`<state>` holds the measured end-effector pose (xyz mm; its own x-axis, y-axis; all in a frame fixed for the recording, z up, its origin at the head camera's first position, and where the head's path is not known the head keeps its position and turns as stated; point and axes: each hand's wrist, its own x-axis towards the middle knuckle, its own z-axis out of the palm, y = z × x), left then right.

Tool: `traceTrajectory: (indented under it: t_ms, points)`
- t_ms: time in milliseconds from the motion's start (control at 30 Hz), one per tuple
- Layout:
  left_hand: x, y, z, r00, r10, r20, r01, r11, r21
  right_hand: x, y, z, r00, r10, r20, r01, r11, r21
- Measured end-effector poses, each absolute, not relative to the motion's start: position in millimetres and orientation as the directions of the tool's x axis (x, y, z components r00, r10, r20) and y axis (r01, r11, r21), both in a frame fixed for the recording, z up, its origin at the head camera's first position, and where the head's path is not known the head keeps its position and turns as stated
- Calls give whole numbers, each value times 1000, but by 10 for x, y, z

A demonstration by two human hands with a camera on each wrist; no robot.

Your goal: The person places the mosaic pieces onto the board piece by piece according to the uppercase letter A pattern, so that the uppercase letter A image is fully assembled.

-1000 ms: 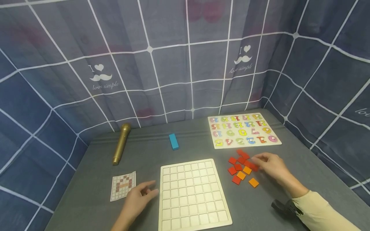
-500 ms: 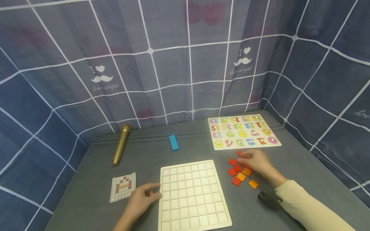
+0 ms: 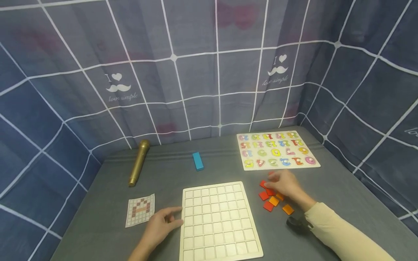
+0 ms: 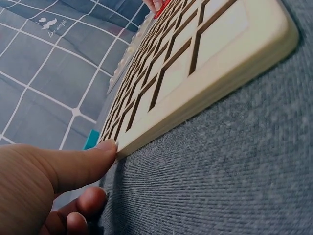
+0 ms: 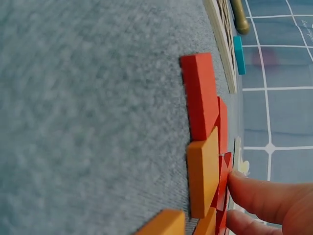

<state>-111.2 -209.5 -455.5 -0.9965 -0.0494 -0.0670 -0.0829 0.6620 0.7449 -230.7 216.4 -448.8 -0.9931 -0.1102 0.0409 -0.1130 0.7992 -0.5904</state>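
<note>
My left hand (image 3: 158, 225) is beside the left edge of a pale wooden grid board (image 3: 218, 218). In the left wrist view its thumb tip touches the board's side, with the fingers spread below. To the right of the board lies a loose pile of small square tiles, among them a red tile (image 3: 263, 196) and an orange tile (image 3: 274, 201). My right hand (image 3: 288, 185) reaches over the far side of this pile and hides several tiles. Its thumb (image 5: 249, 191) touches the red ones in the right wrist view, and another fingertip sits just below.
A patterned grid card (image 3: 139, 211) lies left of the board. Behind are a gold microphone (image 3: 139, 163), a blue block (image 3: 197, 161) and a number puzzle board (image 3: 277, 150). A tile-patterned curtain (image 3: 196, 79) encloses the back and sides of the grey cloth (image 3: 169, 163).
My right hand has moved left across the tile pile, covering more red tiles. My left hand has shifted right to the edge of the grid board.
</note>
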Motion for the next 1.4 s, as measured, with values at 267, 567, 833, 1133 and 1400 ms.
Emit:
traceTrajectory:
  t_ms: [267, 567, 833, 1133, 1400]
  points:
    - [-1092, -2097, -4590, -996, -58, -62, -85, 679, 729, -2290, 2088, -4482, -993, -117, 14, -103, 804, -585]
    - [-1095, -2089, -4591, -997, -53, -54, -76, 680, 729, -2304, 2045, -4463, -994, -108, 12, -96, 827, -554]
    - [-1096, -2072, -4579, -997, -49, -60, -77, 683, 726, -2313, 2054, -4436, -985, -167, 53, -172, 860, -480]
    - [-1071, -2080, -4558, -997, -22, -78, -73, 663, 745, -2343, 2041, -4400, -986, -168, -5, -144, 862, -485]
    - [-1085, -2066, -4559, -998, -23, -58, -58, 672, 739, -2372, 1801, -4376, -968, -246, 53, -232, 790, -568]
